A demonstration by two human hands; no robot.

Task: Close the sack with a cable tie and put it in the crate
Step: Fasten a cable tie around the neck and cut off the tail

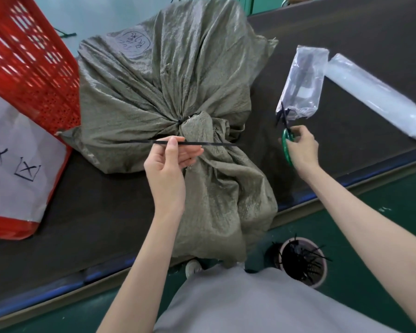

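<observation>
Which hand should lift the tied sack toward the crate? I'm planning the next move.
Probably the left hand: it hovers over the sack near the tied neck, on the red crate side, pinching only a thin cable tie strip. The right hand is off to the side, gripping green scissors.

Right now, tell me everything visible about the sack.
The sack is grey-green woven plastic, crinkled and bulging, lying on the dark table beside the red crate. Its neck is gathered and cinched by a black cable tie; the loose mouth trails over the table's edge. A circled handwritten mark shows near its far end. Neither hand touches it.
</observation>
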